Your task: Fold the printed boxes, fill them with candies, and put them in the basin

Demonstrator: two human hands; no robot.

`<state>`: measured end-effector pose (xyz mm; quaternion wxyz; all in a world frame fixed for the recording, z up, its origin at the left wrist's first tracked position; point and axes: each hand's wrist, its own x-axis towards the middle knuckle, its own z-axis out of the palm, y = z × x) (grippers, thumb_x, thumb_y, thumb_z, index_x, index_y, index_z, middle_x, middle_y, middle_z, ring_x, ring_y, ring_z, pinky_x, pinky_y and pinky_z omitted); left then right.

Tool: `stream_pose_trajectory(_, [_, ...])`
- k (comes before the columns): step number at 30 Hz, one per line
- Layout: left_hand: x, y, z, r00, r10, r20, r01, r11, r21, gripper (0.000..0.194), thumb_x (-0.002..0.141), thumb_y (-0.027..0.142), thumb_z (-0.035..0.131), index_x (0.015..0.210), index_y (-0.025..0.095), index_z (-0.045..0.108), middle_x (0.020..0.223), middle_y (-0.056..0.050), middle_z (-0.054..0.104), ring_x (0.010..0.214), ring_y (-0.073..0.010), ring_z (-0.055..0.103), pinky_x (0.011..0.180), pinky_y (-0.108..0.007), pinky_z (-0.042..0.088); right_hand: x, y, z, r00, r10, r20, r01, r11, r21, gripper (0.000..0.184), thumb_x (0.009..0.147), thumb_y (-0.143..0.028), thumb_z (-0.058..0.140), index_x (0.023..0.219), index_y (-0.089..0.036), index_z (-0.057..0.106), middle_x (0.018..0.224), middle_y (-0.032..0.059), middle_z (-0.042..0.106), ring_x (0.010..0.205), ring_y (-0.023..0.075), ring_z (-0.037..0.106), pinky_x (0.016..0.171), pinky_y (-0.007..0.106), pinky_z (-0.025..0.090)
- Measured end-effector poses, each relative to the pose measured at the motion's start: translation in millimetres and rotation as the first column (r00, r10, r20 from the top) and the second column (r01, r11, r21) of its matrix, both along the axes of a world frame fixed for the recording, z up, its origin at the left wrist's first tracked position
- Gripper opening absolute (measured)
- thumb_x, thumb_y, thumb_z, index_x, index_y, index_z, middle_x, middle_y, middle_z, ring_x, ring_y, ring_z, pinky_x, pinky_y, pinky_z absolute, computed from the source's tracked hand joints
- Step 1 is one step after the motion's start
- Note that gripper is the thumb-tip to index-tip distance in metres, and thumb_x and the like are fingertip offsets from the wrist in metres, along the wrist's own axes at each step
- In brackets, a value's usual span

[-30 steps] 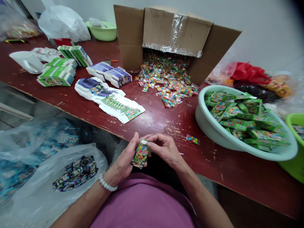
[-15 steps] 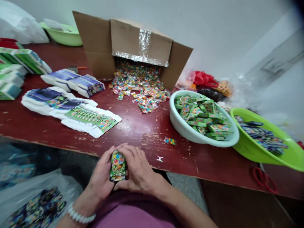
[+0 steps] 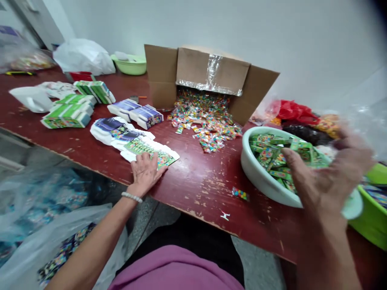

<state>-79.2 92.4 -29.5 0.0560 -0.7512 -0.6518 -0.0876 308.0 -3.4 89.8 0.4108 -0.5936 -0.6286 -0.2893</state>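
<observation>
My left hand [image 3: 145,172] rests on the near end of a fanned row of flattened green candy cartons [image 3: 137,147]. Its fingers are loosely spread over the end carton and the thumb lies near the edge. Blurred by motion, my right hand [image 3: 328,177] hovers over the right side of a pale blue basin [image 3: 254,173], fingers apart, with nothing visible in them. Small filled green candy boxes [image 3: 272,155] heap up in that basin; the hand hides some of them. A single candy packet [image 3: 240,193] lies on the table left of the basin.
Candy packets [image 3: 208,125] spill from a cardboard box [image 3: 213,70] lying on its side. Stacked purple cartons [image 3: 136,112] and green cartons [image 3: 68,112] stand left, near a white mug [image 3: 33,100]. A lime basin [image 3: 367,225] sits right. Plastic bags [image 3: 60,201] lie below the table edge.
Both hands held a green candy box together; now they are apart. My left hand has moved to the flattened cartons, my right over the basin. The view has swung left.
</observation>
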Motion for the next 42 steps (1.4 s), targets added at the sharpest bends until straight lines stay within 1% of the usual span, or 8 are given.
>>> stream_pose_trajectory(9, [2.9, 5.6, 6.3, 0.989, -0.107, -0.102, 0.099, 0.992, -0.076, 0.052, 0.096, 0.056, 0.044, 0.118, 0.013, 0.063, 0.118, -0.024, 0.056, 0.109, -0.0407, 0.047, 0.082, -0.046, 0.039, -139.3, -0.3, -91.8, 0.884, 0.309, -0.351, -0.427, 0.838, -0.339, 0.043, 0.091, -0.031, 0.063, 0.134, -0.027, 0.055, 0.138, 0.0142, 0.054, 0.126, 0.0316, 0.055, 0.105, 0.054, 0.046])
stream_pose_trajectory(15, [-3.6, 14.9, 1.5, 0.977, -0.177, -0.118, 0.176, 0.984, -0.018, 0.052, 0.091, 0.056, 0.055, 0.116, 0.011, 0.063, 0.111, -0.021, 0.060, 0.103, -0.0373, 0.052, 0.079, -0.043, 0.039, -173.4, 62.0, -129.3, 0.744, 0.244, -0.622, -0.598, 0.659, -0.456, 0.039, 0.086, -0.024, 0.065, 0.124, -0.015, 0.063, 0.114, 0.0137, 0.066, 0.091, 0.0233, 0.066, 0.088, 0.039, 0.054])
stream_pose_trajectory(21, [-8.3, 18.2, -8.7, 0.979, -0.180, -0.099, 0.192, 0.972, 0.135, 0.051, 0.088, 0.056, 0.058, 0.111, 0.011, 0.064, 0.108, -0.020, 0.063, 0.100, -0.0374, 0.055, 0.077, -0.043, 0.039, -212.6, 115.5, -148.9, 0.701, 0.207, -0.683, -0.614, 0.663, -0.429, 0.034, 0.083, -0.025, 0.067, 0.116, -0.016, 0.068, 0.107, 0.0108, 0.066, 0.092, 0.0225, 0.064, 0.088, 0.037, 0.053])
stream_pose_trajectory(29, [-5.1, -2.7, -22.3, 0.944, -0.289, 0.159, 0.217, 0.908, 0.359, 0.047, 0.088, 0.045, 0.061, 0.120, 0.011, 0.059, 0.104, -0.017, 0.071, 0.092, -0.0311, 0.066, 0.076, -0.039, 0.045, -208.0, 105.7, -148.9, 0.597, 0.163, -0.786, -0.649, 0.673, -0.354, 0.033, 0.078, -0.039, 0.072, 0.107, -0.021, 0.071, 0.111, 0.0092, 0.059, 0.099, 0.0238, 0.061, 0.088, 0.037, 0.052])
stream_pose_trajectory(32, [5.3, -18.5, -18.9, 0.834, -0.263, 0.484, 0.130, 0.948, 0.291, 0.038, 0.084, 0.036, 0.068, 0.116, 0.018, 0.060, 0.108, -0.011, 0.072, 0.094, -0.0272, 0.069, 0.078, -0.035, 0.050, -201.1, 101.3, -146.8, 0.520, 0.165, -0.838, -0.722, 0.609, -0.328, 0.025, 0.079, -0.038, 0.069, 0.095, -0.020, 0.070, 0.092, 0.0036, 0.065, 0.075, 0.0172, 0.061, 0.070, 0.030, 0.052])
stream_pose_trajectory(35, [10.6, -34.8, -6.6, 0.482, -0.057, 0.874, 0.129, 0.992, -0.007, 0.035, 0.076, 0.034, 0.075, 0.107, 0.020, 0.064, 0.101, -0.005, 0.074, 0.089, -0.0230, 0.070, 0.079, -0.032, 0.052, -194.1, 89.2, -140.4, 0.448, 0.187, -0.874, -0.798, 0.525, -0.297, 0.017, 0.079, -0.036, 0.067, 0.081, -0.018, 0.069, 0.072, -0.0009, 0.064, 0.063, 0.0137, 0.057, 0.061, 0.025, 0.047])
stream_pose_trajectory(38, [4.7, -48.5, 10.8, 0.121, 0.302, 0.946, 0.430, 0.843, -0.324, 0.043, 0.072, 0.037, 0.080, 0.107, 0.016, 0.066, 0.097, -0.007, 0.074, 0.085, -0.0210, 0.070, 0.075, -0.031, 0.054, -185.7, 68.0, -124.7, 0.396, 0.219, -0.892, -0.851, 0.452, -0.267, 0.017, 0.078, -0.034, 0.069, 0.078, -0.018, 0.069, 0.070, -0.0009, 0.065, 0.063, 0.0134, 0.057, 0.061, 0.024, 0.044])
stream_pose_trajectory(42, [-5.9, -65.3, 25.5, 0.116, 0.588, 0.800, 0.845, 0.365, -0.391, 0.056, 0.071, 0.040, 0.083, 0.118, 0.015, 0.065, 0.107, -0.013, 0.073, 0.091, -0.0265, 0.073, 0.075, -0.032, 0.055, -174.2, 38.8, -97.4, 0.390, 0.319, -0.864, -0.905, 0.305, -0.296, 0.009, 0.082, -0.026, 0.066, 0.079, -0.018, 0.069, 0.074, 0.0001, 0.065, 0.067, 0.0138, 0.058, 0.064, 0.025, 0.044])
